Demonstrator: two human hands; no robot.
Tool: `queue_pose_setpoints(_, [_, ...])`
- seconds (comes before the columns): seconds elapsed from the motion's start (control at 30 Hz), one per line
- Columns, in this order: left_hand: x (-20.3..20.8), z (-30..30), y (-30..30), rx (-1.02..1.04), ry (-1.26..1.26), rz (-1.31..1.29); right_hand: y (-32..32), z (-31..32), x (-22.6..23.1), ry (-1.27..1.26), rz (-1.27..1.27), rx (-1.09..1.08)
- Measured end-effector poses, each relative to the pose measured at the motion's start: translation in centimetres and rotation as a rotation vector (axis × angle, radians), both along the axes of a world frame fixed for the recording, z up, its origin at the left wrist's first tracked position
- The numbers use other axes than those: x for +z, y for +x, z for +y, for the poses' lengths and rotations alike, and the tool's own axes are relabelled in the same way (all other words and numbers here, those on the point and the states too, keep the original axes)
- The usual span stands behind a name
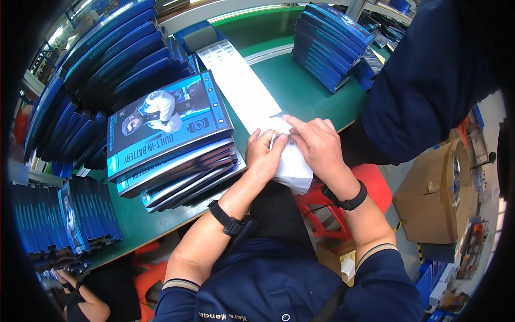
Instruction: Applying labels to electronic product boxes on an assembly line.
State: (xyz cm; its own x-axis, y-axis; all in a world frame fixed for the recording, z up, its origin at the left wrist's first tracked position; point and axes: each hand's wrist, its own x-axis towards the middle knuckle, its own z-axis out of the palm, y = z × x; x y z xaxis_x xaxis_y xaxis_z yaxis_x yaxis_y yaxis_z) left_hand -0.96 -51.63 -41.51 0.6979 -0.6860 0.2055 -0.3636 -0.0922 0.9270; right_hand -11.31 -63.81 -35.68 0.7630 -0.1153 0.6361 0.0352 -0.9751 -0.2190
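Observation:
A long white strip of labels [244, 86] runs across the table toward me, and its loose end hangs down below my hands. My left hand [265, 154] is closed on the strip near the table's front edge, thumb on top. Close beside it my right hand [321, 144] pinches at the same strip, index finger and thumb at a small greyish piece, perhaps a lifted label, whose details are too small to tell. Just left of the strip lies a stack of blue boxes [166, 112], the top one printed with a figure in white.
The label strip leads from a roll [201, 38] in a blue holder on the green table [316, 102]. Tall blue box stacks [110, 59] stand left, others [330, 45] at the back right. A co-worker's dark sleeve [424, 91] is at right, above a red stool [370, 188] and cardboard box [434, 193].

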Motion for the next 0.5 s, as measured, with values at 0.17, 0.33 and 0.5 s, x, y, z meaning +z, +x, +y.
queue_pose_setpoints(0.17, [-0.8,-0.4,0.0,0.050,-0.033,-0.012,-1.2,0.7,0.5,-0.029,-0.142,0.001])
queue_pose_setpoints(0.33, [-0.8,-0.2,0.2,0.050,-0.030,-0.011,-2.1,0.7,2.8,0.280,-0.176,-0.067])
queue_pose_setpoints(0.5, [1.1,0.4,-0.2,-0.050,0.170,-0.170,0.1,0.6,3.6,0.513,0.135,0.141])
